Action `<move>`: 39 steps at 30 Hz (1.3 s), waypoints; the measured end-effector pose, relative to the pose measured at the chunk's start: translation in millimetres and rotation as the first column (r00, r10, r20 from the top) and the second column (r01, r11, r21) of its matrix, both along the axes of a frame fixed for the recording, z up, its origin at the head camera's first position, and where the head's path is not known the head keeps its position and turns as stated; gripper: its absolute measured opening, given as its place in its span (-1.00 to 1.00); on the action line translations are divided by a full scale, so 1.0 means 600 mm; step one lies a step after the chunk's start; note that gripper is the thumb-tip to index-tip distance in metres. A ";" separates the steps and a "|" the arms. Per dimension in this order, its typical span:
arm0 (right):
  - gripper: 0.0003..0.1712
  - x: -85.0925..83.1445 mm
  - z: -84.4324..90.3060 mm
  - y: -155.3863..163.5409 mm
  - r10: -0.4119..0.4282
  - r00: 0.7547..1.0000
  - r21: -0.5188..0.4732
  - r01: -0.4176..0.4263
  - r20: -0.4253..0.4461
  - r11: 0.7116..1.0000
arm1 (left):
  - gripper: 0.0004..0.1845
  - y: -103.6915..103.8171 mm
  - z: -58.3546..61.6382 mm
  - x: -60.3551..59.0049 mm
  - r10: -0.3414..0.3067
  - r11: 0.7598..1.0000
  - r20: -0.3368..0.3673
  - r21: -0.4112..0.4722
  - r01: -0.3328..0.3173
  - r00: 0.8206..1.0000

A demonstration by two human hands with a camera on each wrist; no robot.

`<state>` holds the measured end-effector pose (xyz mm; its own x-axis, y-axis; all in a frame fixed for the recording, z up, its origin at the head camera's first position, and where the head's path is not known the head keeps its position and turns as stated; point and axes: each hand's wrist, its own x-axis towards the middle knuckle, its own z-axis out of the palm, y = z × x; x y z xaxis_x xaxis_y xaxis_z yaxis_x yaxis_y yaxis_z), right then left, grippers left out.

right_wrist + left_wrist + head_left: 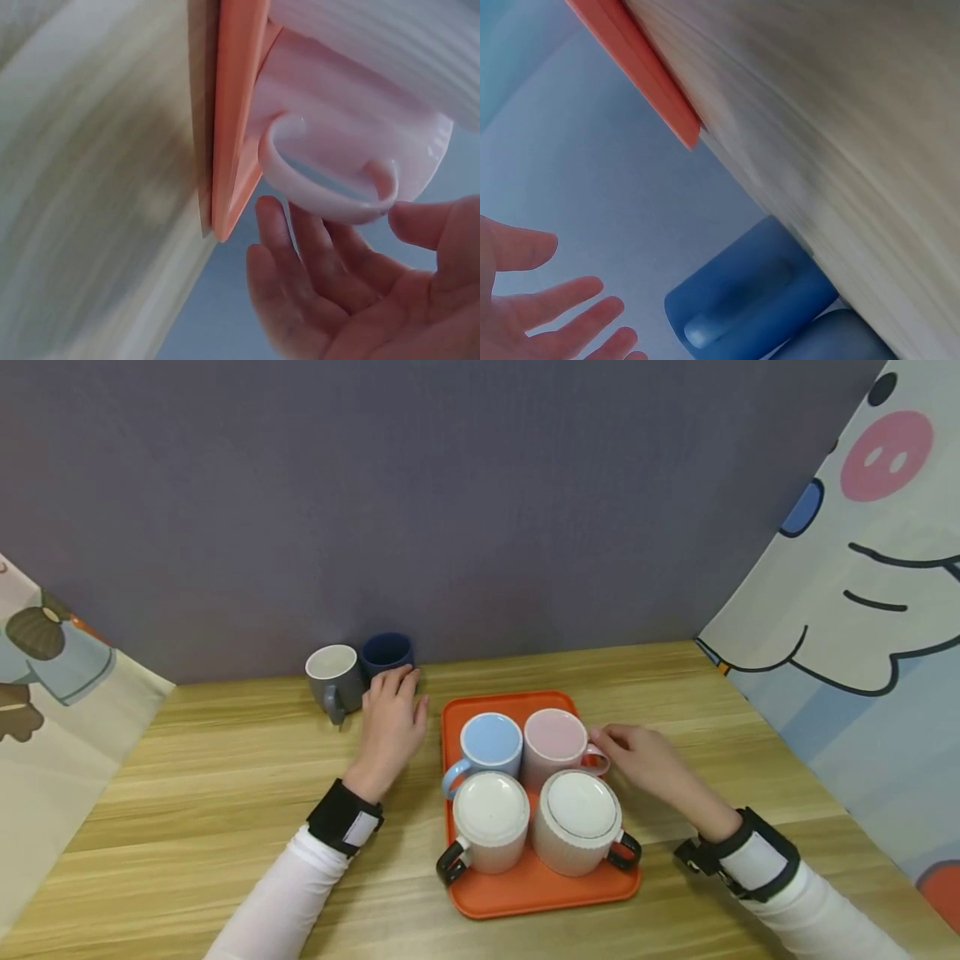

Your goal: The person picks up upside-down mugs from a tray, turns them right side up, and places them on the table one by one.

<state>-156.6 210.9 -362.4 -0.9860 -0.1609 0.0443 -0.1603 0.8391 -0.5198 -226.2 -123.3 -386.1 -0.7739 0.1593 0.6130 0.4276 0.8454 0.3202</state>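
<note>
My left hand [388, 718] is stretched out beside the navy mug [387, 652] at the back of the table. In the left wrist view its fingers are spread, with a gap between them and the navy mug [750, 292]. The grey mug [335, 681] stands just left of the navy one. On the orange tray [517, 893] the pink mug [555, 739] stands upright. My right hand [645, 764] is at its handle [330, 199]. There the thumb tip meets the outer edge, and the index fingertip passes behind, pinching it lightly.
Also on the tray are a light blue mug [491, 743] and two ribbed whitish cups, one left [491, 822] and one right [577, 822], with black handles pointing outward. A dark grey wall [480, 510] rises behind the table [187, 827]; printed panels flank both sides.
</note>
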 end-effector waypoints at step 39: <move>-0.74 -0.046 -0.031 0.049 0.509 0.850 -0.427 -0.414 0.135 0.804 | -0.62 0.009 -0.004 0.000 -0.036 0.999 -0.044 0.013 0.036 0.998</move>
